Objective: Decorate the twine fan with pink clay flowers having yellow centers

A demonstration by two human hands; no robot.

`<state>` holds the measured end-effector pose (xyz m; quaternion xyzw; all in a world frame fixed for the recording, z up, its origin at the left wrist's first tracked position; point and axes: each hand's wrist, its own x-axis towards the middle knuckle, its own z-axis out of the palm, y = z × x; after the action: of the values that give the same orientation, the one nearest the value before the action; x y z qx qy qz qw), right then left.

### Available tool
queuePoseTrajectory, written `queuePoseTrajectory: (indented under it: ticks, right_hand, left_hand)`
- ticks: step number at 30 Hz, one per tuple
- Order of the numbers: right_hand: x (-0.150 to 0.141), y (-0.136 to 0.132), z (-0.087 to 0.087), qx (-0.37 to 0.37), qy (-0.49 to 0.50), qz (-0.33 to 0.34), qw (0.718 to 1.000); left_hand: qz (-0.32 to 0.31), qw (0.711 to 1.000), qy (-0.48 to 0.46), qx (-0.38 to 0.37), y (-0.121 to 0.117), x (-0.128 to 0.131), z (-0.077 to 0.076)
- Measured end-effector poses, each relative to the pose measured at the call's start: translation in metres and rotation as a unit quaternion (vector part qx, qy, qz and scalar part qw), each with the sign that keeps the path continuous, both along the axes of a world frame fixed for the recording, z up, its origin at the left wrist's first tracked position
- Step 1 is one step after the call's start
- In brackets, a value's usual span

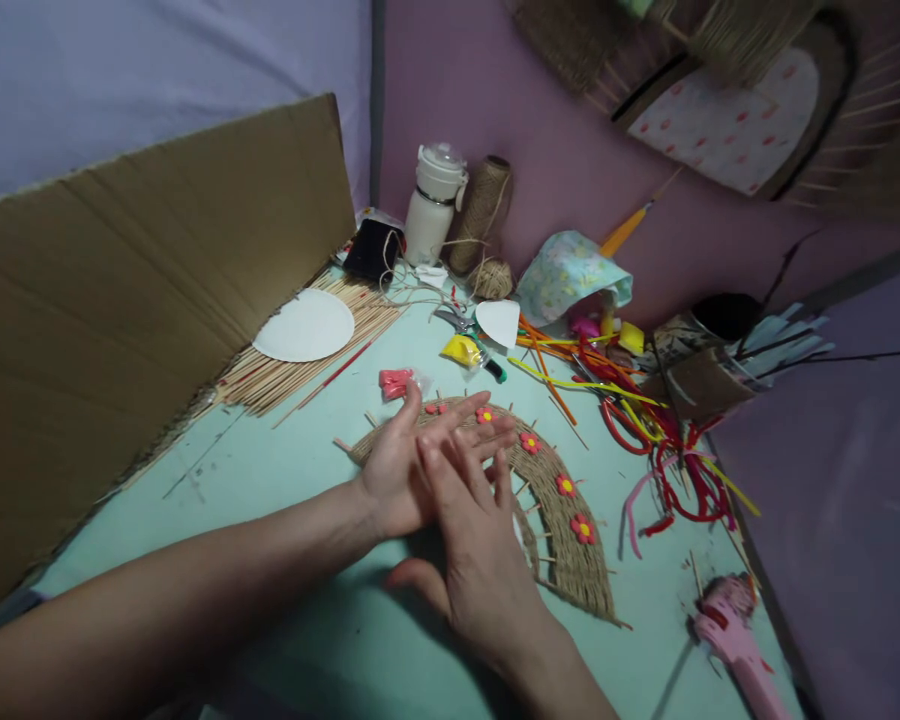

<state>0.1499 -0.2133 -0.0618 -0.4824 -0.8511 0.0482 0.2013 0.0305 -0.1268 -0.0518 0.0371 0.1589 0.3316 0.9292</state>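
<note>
My left hand [411, 468] is turned palm up with its fingers stretched out to the right. Across its palm lie the fingers of my right hand [480, 560], extended, with the thumb held apart. Whether anything small sits between the palm and those fingers is hidden. Below both hands is a woven twine arch [570, 540] on thin sticks, decorated with several red clay flowers [565, 485] with yellow centres. A packet of red clay [396, 384] lies just beyond my left hand, and a yellow clay packet [461, 349] is farther back.
A cardboard panel [157, 270] stands at left beside thin wooden sticks [270, 385] and a white oval [307, 325]. At the back are a white bottle [430, 210] and a twine spool [484, 215]. Pipe cleaners [637, 420] and a pink glue gun [739, 640] lie at right.
</note>
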Motion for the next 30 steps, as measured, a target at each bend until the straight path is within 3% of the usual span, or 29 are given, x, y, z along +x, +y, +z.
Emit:
queuePoseTrajectory:
  ticks: [3, 6, 8, 10, 13, 17, 22, 25, 27, 30]
  right_hand:
    - [-0.001, -0.003, 0.000, 0.002, -0.012, 0.028, 1.000]
    - [0.000, -0.003, -0.001, 0.015, -0.007, -0.019, 1.000]
    - [-0.001, -0.002, -0.001, 0.021, 0.001, -0.039, 0.999]
    - [-0.002, -0.003, -0.001, 0.021, -0.003, -0.019, 1.000]
    - [-0.001, -0.006, -0.001, 0.022, -0.023, 0.005, 0.999]
    - [-0.001, -0.008, -0.002, 0.038, -0.029, -0.041, 0.998]
    - [-0.003, -0.012, -0.002, 0.045, -0.043, 0.018, 0.998]
    - [-0.002, -0.012, -0.002, 0.050, -0.042, -0.016, 0.998]
    - [-0.003, -0.010, -0.002, 0.050, -0.035, -0.036, 0.997]
    - [-0.005, -0.011, -0.002, 0.046, -0.037, -0.002, 0.998]
  left_hand:
    - [0.020, 1.000, -0.016, 0.017, 0.003, -0.003, 0.003]
    - [0.042, 0.998, -0.033, 0.038, 0.004, -0.006, 0.005]
    - [0.014, 0.999, -0.038, 0.036, 0.003, -0.006, 0.006]
    - [-0.014, 0.999, -0.035, 0.029, 0.002, -0.005, 0.005]
    - [0.001, 0.999, -0.030, 0.029, 0.002, -0.005, 0.005]
    - [0.005, 0.999, -0.036, 0.031, 0.002, -0.004, 0.003]
    - [-0.005, 0.999, -0.030, 0.026, 0.003, -0.004, 0.002]
    - [0.012, 0.998, -0.040, 0.038, 0.002, -0.003, 0.001]
    - [-0.006, 0.999, -0.042, 0.034, 0.000, -0.002, 0.000]
    - [-0.027, 0.999, -0.036, 0.024, -0.001, -0.002, 0.000]
